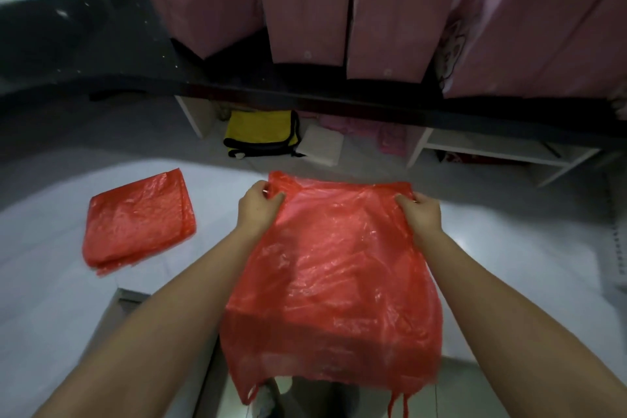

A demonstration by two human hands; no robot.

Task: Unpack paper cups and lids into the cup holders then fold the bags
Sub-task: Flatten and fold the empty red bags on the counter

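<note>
Head view. Where the thin red plastic bag (334,268) is stretched between them, the left hand (258,205) and right hand (420,214) each pinch one far corner, fingers curled round the film. The bag lies partly on the white desk (51,282), its handles hanging over the near edge. It appears light, limp and slippery, best held at corners or edges. A folded red bag (139,222) rests to the left. Beyond stand a dark counter (101,54), pink boxes (305,3) and a yellow cloth (259,132).

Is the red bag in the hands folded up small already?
No, the held bag is spread out flat, while the folded bag lies apart.
</note>
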